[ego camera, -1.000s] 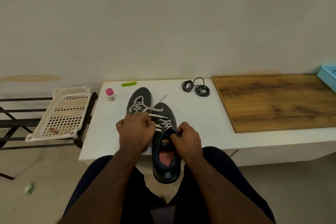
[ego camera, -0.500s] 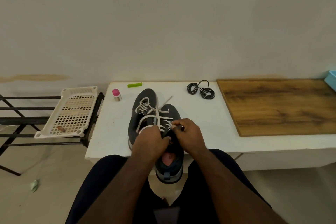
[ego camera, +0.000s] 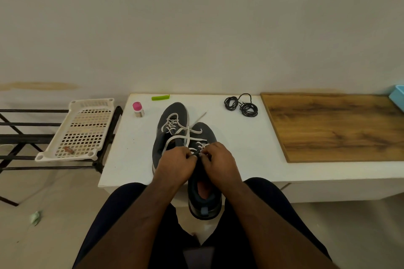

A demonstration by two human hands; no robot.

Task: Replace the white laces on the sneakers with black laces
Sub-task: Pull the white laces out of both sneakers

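Head view: both hands work at the tongue of the near sneaker [ego camera: 203, 181], whose heel overhangs the bench's [ego camera: 251, 144] front edge. The left hand [ego camera: 175, 165] and right hand [ego camera: 218, 159] each pinch the white lace [ego camera: 188, 135]. The other sneaker [ego camera: 172, 122] lies beside it. Black laces [ego camera: 241, 107] sit coiled near the back edge.

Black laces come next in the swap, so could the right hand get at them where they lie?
Probably yes: the black laces lie alone on bare table, beyond the right hand, nothing between. That hand now pinches a white lace and must let go first.
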